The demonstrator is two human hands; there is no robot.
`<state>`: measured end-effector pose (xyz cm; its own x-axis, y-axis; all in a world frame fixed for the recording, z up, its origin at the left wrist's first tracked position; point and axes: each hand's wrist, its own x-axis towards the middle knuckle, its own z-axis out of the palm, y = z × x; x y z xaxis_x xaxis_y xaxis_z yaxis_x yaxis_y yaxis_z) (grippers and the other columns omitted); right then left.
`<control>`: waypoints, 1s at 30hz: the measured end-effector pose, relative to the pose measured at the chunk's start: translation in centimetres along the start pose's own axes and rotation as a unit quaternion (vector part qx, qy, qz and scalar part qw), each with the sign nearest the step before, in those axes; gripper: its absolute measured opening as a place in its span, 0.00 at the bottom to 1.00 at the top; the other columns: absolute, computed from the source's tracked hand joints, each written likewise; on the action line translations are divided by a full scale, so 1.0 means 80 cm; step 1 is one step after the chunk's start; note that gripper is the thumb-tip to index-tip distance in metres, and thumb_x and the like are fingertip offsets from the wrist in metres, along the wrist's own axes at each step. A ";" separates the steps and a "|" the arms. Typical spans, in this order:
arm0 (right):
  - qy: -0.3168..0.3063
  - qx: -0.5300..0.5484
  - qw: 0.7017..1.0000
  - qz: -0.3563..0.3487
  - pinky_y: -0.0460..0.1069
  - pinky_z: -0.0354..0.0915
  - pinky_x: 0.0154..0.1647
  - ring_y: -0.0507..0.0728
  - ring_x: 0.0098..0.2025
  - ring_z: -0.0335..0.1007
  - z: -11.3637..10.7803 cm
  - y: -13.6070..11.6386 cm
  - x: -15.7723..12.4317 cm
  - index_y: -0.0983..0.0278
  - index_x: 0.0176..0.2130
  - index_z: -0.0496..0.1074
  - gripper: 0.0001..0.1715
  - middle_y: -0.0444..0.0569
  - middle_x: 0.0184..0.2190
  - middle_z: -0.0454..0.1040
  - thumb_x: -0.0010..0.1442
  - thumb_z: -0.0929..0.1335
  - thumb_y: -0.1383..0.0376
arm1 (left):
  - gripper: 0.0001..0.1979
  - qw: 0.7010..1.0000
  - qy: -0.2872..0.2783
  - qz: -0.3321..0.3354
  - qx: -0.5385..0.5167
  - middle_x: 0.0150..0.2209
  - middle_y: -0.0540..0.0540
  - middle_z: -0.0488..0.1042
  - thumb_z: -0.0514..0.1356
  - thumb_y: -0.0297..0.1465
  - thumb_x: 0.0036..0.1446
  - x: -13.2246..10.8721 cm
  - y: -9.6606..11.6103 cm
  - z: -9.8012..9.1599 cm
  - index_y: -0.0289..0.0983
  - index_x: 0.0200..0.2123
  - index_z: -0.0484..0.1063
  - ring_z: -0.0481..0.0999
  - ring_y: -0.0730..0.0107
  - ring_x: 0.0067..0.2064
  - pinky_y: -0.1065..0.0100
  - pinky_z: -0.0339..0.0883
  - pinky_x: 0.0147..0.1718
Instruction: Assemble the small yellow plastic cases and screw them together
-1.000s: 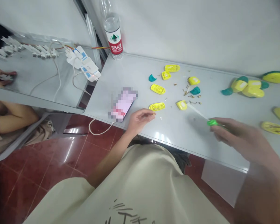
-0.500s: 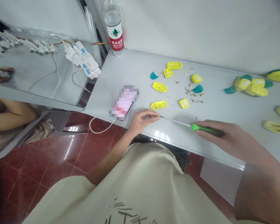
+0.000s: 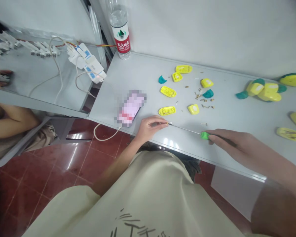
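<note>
My right hand [image 3: 227, 140] is closed around the green handle of a screwdriver [image 3: 204, 135], whose thin metal shaft points left. At its tip, my left hand [image 3: 153, 126] pinches a tiny brass-coloured piece [image 3: 166, 123], mostly covered by the fingertips. It looks like a small screw or insert, too small to tell. Just beyond the left fingertips lies an open yellow shell half [image 3: 167, 111], hollow side up. Another yellow shell half [image 3: 168, 92] and a small yellow cap piece [image 3: 193, 109] rest farther back. Several little brass and metal bits [image 3: 205, 106] are scattered near a teal piece [image 3: 208, 93].
A phone [image 3: 132, 107] with a white cable lies left of my hands. Behind it stands a water bottle [image 3: 122, 39]. Yellow-and-teal assembled pieces [image 3: 268, 92] sit at the right. A white power strip [image 3: 91, 65] and another person's hand [image 3: 1, 77] are on the neighbouring table.
The screwdriver's handle has turned in my right hand, and the fingers now sit differently on it. My left hand keeps its pinch at the tip.
</note>
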<state>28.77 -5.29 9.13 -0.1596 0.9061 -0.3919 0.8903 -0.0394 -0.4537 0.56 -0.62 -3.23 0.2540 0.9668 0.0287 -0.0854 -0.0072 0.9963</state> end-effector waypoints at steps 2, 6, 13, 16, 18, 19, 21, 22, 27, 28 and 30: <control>-0.024 0.005 1.000 0.001 0.57 0.71 0.52 0.63 0.50 0.78 0.000 0.000 -0.001 0.50 0.52 0.76 0.21 0.46 0.53 0.80 0.65 0.64 0.48 | 0.08 1.000 0.000 0.006 0.009 0.37 0.45 0.82 0.71 0.35 0.51 0.000 0.000 0.000 0.39 0.34 0.82 0.80 0.70 0.40 0.67 0.75 0.41; -0.002 0.020 1.000 0.018 0.56 0.72 0.52 0.62 0.48 0.79 0.000 -0.004 -0.003 0.48 0.51 0.75 0.19 0.45 0.52 0.80 0.63 0.67 0.48 | 0.08 1.000 -0.006 0.013 0.020 0.37 0.45 0.82 0.71 0.35 0.52 0.000 0.001 -0.001 0.39 0.35 0.82 0.80 0.70 0.40 0.67 0.75 0.42; -0.012 0.007 1.000 -0.013 0.58 0.70 0.55 0.64 0.53 0.76 0.002 0.008 -0.005 0.49 0.55 0.74 0.23 0.48 0.55 0.78 0.64 0.64 0.49 | 0.09 1.000 -0.002 -0.016 -0.008 0.37 0.45 0.81 0.71 0.37 0.51 0.001 0.000 -0.001 0.39 0.35 0.81 0.80 0.69 0.41 0.67 0.74 0.42; -0.006 0.041 0.999 0.024 0.58 0.69 0.54 0.65 0.53 0.75 -0.003 0.017 -0.003 0.49 0.52 0.74 0.21 0.48 0.54 0.78 0.63 0.65 0.48 | 0.09 1.000 -0.001 -0.025 -0.019 0.37 0.45 0.81 0.71 0.36 0.51 0.001 0.000 -0.001 0.38 0.34 0.81 0.80 0.70 0.41 0.67 0.73 0.43; 0.006 0.071 0.996 0.063 0.56 0.70 0.49 0.65 0.49 0.75 0.000 0.017 0.002 0.50 0.49 0.74 0.20 0.49 0.50 0.79 0.61 0.67 0.47 | 0.09 0.999 0.000 -0.029 -0.021 0.37 0.46 0.81 0.72 0.36 0.50 0.002 0.001 -0.002 0.38 0.33 0.81 0.80 0.70 0.42 0.67 0.73 0.43; 0.021 0.090 0.992 0.084 0.55 0.69 0.45 0.63 0.44 0.75 0.006 0.014 0.006 0.53 0.47 0.74 0.20 0.50 0.46 0.80 0.60 0.69 0.47 | 0.09 0.999 0.000 -0.034 -0.024 0.37 0.46 0.81 0.72 0.36 0.50 0.002 0.002 -0.003 0.38 0.33 0.81 0.80 0.70 0.42 0.67 0.73 0.43; 0.055 0.151 0.980 0.120 0.53 0.67 0.37 0.59 0.34 0.71 0.026 0.001 0.016 0.57 0.41 0.74 0.21 0.48 0.33 0.77 0.56 0.71 0.46 | 0.09 0.998 0.002 -0.048 -0.038 0.37 0.46 0.82 0.72 0.35 0.50 0.002 0.005 -0.004 0.38 0.34 0.81 0.80 0.70 0.41 0.68 0.73 0.43; 0.072 0.206 0.968 0.122 0.52 0.64 0.32 0.56 0.29 0.66 0.040 -0.009 0.023 0.59 0.38 0.72 0.22 0.46 0.28 0.73 0.56 0.72 0.45 | 0.09 0.998 0.004 -0.055 -0.044 0.37 0.46 0.82 0.72 0.35 0.49 0.002 0.007 -0.004 0.38 0.34 0.81 0.80 0.70 0.41 0.68 0.73 0.43; 0.050 0.464 0.880 0.088 0.49 0.60 0.27 0.51 0.26 0.58 0.104 -0.070 0.059 0.60 0.34 0.69 0.22 0.42 0.28 0.67 0.53 0.74 0.47 | 0.11 0.997 0.003 -0.062 -0.047 0.38 0.46 0.82 0.72 0.36 0.49 0.001 0.009 -0.007 0.38 0.35 0.81 0.80 0.69 0.42 0.66 0.74 0.46; 0.045 0.493 0.865 0.079 0.49 0.61 0.27 0.50 0.26 0.58 0.111 -0.079 0.064 0.60 0.33 0.68 0.22 0.42 0.29 0.67 0.52 0.75 0.47 | 0.11 0.997 0.001 -0.061 -0.045 0.38 0.46 0.82 0.72 0.36 0.49 0.001 0.009 -0.007 0.38 0.35 0.81 0.81 0.69 0.42 0.66 0.74 0.46; 0.041 0.529 0.845 0.065 0.48 0.60 0.26 0.50 0.26 0.58 0.117 -0.093 0.071 0.60 0.32 0.67 0.22 0.41 0.28 0.66 0.51 0.76 0.49 | 0.12 0.997 -0.002 -0.062 -0.045 0.39 0.45 0.82 0.72 0.37 0.49 0.001 0.008 -0.007 0.37 0.35 0.81 0.81 0.68 0.43 0.65 0.74 0.47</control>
<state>17.27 -3.80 2.77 -0.0211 0.8895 -0.4564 0.0114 -0.4562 -0.8898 0.00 -0.39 -2.64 0.2721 0.9577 -0.0934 -0.1384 0.1350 0.9811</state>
